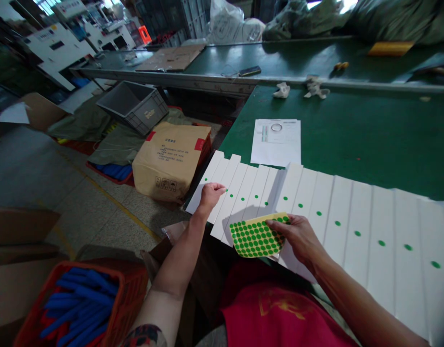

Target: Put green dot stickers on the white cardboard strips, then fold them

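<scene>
Right hand [293,237] grasps a rectangular sheet of round green dot stickers [256,236] with a yellow edge, sheet held just above the long white fanned strips [359,231], which overlap on the green tabletop [355,144]. Most strips carry one small round green dot [337,223] near the upper edge, in a diagonal row. Left hand [210,196] has fingers curled, tips on the strips beside a dot; cannot tell if it holds a sticker. Beyond the strips, a white printed paper sheet [276,143] lies on the tabletop. On the floor to the left: a kraft cardboard box [167,161], a grey plastic crate [133,107], and an orange crate of blue items [81,303].
</scene>
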